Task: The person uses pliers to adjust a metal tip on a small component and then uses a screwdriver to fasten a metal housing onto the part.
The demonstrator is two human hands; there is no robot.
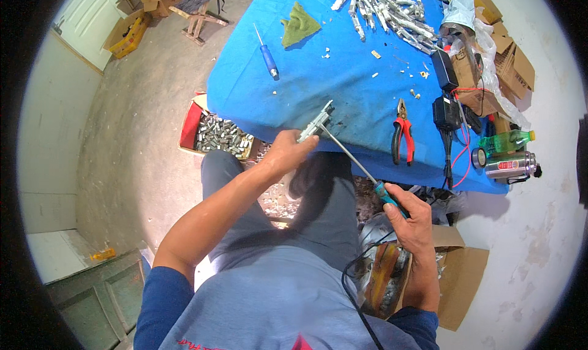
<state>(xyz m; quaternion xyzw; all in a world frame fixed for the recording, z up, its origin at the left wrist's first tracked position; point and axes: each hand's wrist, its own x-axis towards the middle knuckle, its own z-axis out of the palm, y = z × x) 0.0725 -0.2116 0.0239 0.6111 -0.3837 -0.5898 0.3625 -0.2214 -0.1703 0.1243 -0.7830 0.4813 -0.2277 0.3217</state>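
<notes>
My left hand (pixel 288 153) is closed round the lower end of a narrow silver-grey metal part (pixel 316 121), tilted up over the front edge of the blue-covered table. In my right hand (pixel 408 218) is the teal handle of a long screwdriver (pixel 350 157). Its shaft runs up and left, with the tip at the metal part's side; whether it presses into a gap is too small to tell. Red-handled pliers (pixel 402 134) lie on the cloth to the right. Farther back on the left rests a second screwdriver (pixel 268 61) with a blue handle.
Many similar silver parts (pixel 392 13) are heaped at the table's back. A green rag (pixel 299 25) lies nearby. Along the right edge are black power adapters (pixel 445 112) with wires, a green bottle (pixel 505 142) and a steel flask (pixel 511 165). Below left, a box (pixel 191 126) holds small metal cylinders.
</notes>
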